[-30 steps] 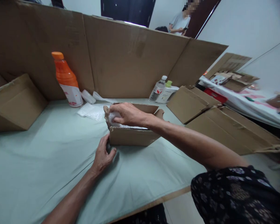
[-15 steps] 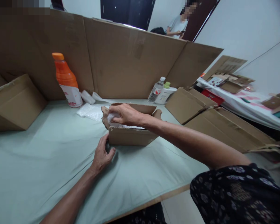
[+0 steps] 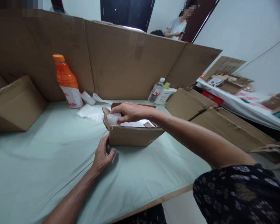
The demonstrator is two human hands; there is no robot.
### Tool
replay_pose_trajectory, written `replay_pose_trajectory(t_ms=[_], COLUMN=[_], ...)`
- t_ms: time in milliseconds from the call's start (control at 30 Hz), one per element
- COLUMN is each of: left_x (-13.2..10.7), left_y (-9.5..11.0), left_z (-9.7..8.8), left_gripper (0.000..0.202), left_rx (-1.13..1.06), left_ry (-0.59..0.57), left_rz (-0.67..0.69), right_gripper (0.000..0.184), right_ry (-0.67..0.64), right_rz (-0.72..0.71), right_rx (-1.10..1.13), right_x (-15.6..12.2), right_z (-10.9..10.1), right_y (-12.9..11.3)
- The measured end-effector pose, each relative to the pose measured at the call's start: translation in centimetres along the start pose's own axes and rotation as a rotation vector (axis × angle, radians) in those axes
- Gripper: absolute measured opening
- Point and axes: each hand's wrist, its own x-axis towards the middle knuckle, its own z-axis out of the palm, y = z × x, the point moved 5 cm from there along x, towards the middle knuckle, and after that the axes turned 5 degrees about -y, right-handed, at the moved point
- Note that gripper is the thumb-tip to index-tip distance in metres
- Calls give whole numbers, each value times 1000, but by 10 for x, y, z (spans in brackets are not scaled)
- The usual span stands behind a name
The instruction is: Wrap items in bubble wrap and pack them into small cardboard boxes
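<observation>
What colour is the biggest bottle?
The bottle is orange with a white label; head view.

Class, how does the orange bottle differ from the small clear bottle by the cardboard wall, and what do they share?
The orange bottle looks larger than the clear bottle. The orange bottle has an orange cap; the clear bottle has a white cap. The orange bottle stands left of the open box, the clear bottle right of it. Both stand capped by the cardboard wall.

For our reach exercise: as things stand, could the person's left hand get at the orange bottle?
Probably yes: the left hand rests against the box, and only bare green cloth lies between it and the upright orange bottle.
</observation>
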Motion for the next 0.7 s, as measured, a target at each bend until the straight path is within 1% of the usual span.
replay_pose_trajectory(t_ms=[67, 133, 233, 300, 400, 467, 700], left_x=[0, 0, 0, 0, 0, 1, 1], left_y=[0, 0, 0, -1, -2, -2, 0], left_z=[0, 0, 0, 0, 0, 0, 0], left_gripper=[65, 64, 64, 64, 64, 64, 63], left_rx=[-5, -15, -24, -26, -29, -30, -31], left_ry=[2, 3, 7, 8, 3, 1, 9], left_rz=[3, 12, 8, -1, -6, -5, -2], right_gripper=[30, 35, 43, 40, 26, 21, 26], right_ry=[-1, 6, -43, -89, -142, -181, -283], right_rz=[56, 113, 126, 124, 132, 137, 205], right_rx=[-32, -76, -102, -88, -70, -82, -83], right_x=[4, 7, 8, 7, 9, 13, 18], right_z=[1, 3, 8, 11, 15, 19, 22], right_y=[-1, 0, 1, 2, 3, 4, -2])
